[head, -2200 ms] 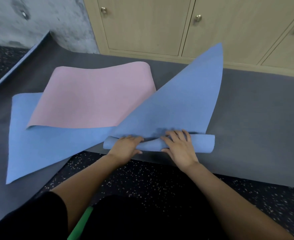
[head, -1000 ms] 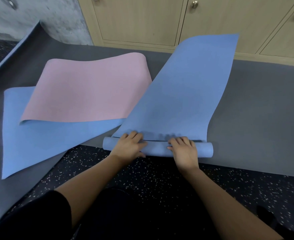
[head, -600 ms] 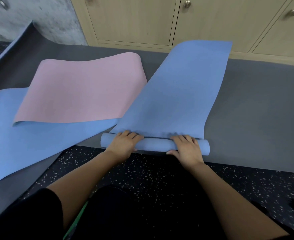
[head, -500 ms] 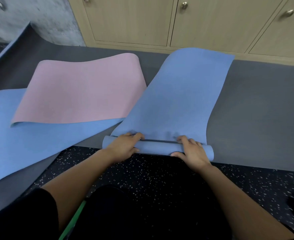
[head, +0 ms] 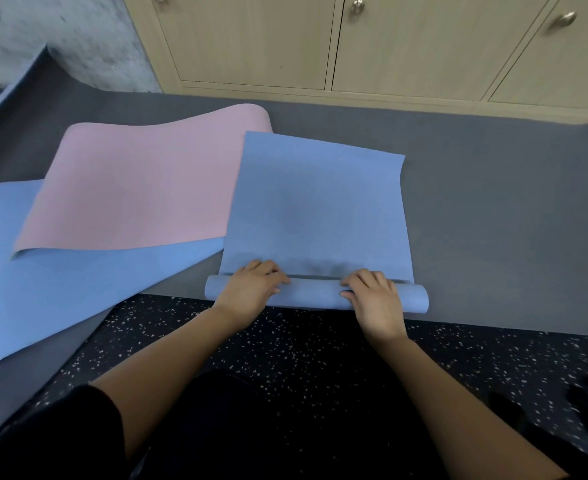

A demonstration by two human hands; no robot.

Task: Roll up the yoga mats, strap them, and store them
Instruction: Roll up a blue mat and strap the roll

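Blue yoga mat [head: 316, 209]: partly rolled, laid on the grey floor mat [head: 493, 220].
Left hand [head: 251, 289]: fingers curled over the roll.
Right hand [head: 377, 299]: roll gripped likewise.
Pink mat [head: 140, 181]: spread over a second blue mat [head: 60, 296].
Cabinet [head: 251, 39]: doors closed, contents hidden.

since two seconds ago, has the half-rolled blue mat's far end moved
Yes: far end of the half-rolled blue mat drew back from the cabinet, toward the person.

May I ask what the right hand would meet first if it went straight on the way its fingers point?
The right hand points away from the person. It would likely first meet the flat stretch of the blue mat, right ahead of it; the grey mat lies beyond.
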